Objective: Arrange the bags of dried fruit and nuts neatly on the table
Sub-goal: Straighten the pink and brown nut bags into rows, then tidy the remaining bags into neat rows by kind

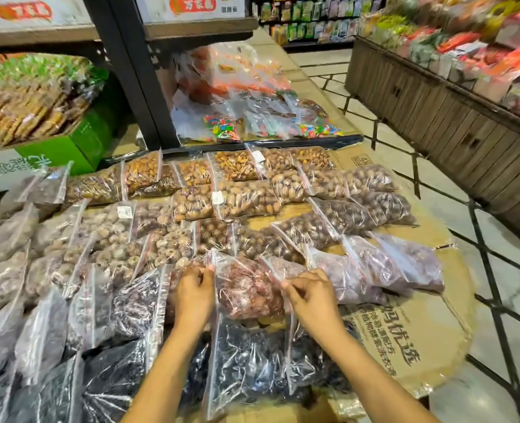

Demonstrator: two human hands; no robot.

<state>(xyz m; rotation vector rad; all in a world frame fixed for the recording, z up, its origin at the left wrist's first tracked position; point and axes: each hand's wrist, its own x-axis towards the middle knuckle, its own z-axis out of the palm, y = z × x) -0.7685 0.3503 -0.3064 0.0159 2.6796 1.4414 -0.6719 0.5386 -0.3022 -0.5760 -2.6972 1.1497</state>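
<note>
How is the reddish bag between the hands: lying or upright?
Lying: the reddish bag rests flat among other bags; the left hand pinches its zip edge.

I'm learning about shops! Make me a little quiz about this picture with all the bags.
1. Which bag do the left hand and the right hand pinch?
A. a bag of black fruit
B. the reddish fruit bag
C. a bag of colourful sweets
2. True or false: the golden nut bags lie in the far row, beyond both hands.
3. Fill the gap: the bags lie on flat brown ____ with printing on it.

Key: 1 B. 2 true. 3 cardboard.
</note>
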